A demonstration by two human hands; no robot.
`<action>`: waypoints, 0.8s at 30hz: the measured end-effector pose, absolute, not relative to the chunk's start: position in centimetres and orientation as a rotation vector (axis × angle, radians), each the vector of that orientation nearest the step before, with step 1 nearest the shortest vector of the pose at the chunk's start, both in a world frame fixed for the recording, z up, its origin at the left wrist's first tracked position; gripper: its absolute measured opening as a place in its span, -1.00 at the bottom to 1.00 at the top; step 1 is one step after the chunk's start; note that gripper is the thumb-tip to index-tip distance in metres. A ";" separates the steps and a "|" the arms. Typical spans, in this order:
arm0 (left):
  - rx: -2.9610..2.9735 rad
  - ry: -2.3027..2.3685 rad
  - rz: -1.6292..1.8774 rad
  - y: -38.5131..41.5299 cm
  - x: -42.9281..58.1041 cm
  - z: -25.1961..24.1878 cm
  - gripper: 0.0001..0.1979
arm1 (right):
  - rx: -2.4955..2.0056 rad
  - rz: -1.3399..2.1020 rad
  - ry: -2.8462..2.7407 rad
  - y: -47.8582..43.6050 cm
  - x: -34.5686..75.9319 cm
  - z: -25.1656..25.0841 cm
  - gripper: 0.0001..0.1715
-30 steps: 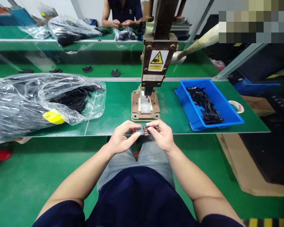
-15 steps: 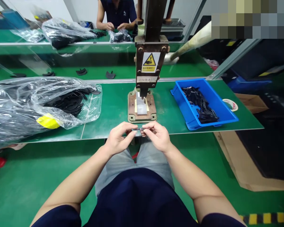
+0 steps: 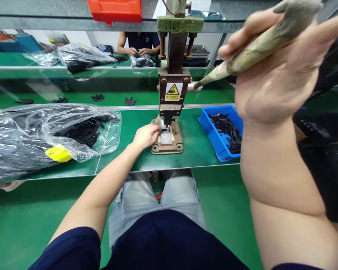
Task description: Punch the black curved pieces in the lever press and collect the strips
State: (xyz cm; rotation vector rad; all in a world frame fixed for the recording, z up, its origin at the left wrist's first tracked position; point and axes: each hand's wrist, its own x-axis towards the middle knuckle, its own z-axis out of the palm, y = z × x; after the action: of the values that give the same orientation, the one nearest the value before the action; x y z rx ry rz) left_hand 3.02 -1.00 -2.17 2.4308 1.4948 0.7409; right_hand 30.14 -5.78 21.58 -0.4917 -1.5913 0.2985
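My left hand point(image 3: 147, 135) reaches onto the base of a hand lever press point(image 3: 173, 93), its fingertips pinching a small black part point(image 3: 165, 130) under the ram. Part of that piece is hidden by the fingers. Up at the right, close to the camera, my right hand point(image 3: 273, 71) is on the long wrapped lever point(image 3: 250, 56) of the press, which lies across the palm with the fingers bent about it. Beneath the ram, a pale metal plate point(image 3: 166, 139) sits on the press base point(image 3: 174, 147).
A clear bag of black curved pieces point(image 3: 81, 131) lies left on the green table. At right stands a blue bin point(image 3: 218, 144) holding small black parts point(image 3: 228, 131). Behind a divider, several curved pieces point(image 3: 97, 97) lie in a row; a co-worker's hands point(image 3: 138, 51) work farther back.
My hands have separated. The left has carried the small black part forward onto the press base, while the right has risen to the lever. The view has tilted upward.
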 end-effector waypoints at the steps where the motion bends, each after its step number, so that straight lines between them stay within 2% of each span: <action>1: 2.472 1.476 0.704 -0.9 3.2 -2.1 -0.70 | -0.491 0.299 -1.630 -5.8 29.7 22.0 0.00; 2: 2.509 1.457 0.674 -0.9 3.3 -1.9 -0.70 | -0.476 0.296 -1.644 -5.8 29.3 22.0 -0.10; 5: 2.577 1.417 0.619 -1.0 3.6 -1.4 -0.68 | -0.390 0.304 -1.574 -6.2 28.5 20.5 -0.60; 6: 2.588 1.408 0.611 -1.0 3.7 -1.3 -0.68 | -0.372 0.311 -1.537 -6.6 28.3 19.6 -0.69; 7: 2.595 1.401 0.606 -1.0 3.7 -1.2 -0.68 | -0.371 0.312 -1.510 -7.1 28.2 18.6 -0.72; 11: 2.602 1.392 0.608 -0.9 3.6 -1.2 -0.66 | -0.478 0.223 -1.575 -9.7 28.6 13.8 -0.63; 15: 2.609 1.388 0.635 -1.1 3.8 -1.2 -0.66 | -0.645 0.089 -1.644 -11.1 29.3 9.4 -0.72; 20: 2.589 1.369 0.615 -1.0 3.2 -0.9 -0.66 | -0.694 0.107 -1.471 -10.9 28.6 7.2 -0.77; 24: 2.464 1.644 0.602 0.6 -1.5 -1.0 -0.66 | -0.727 0.081 -1.386 -10.7 28.3 6.5 -0.84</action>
State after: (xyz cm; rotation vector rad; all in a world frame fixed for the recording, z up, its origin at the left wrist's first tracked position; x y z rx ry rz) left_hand -1.48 0.62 -0.98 2.4637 1.6440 0.6022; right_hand 28.30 -10.65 6.47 -0.7267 -1.3855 0.0813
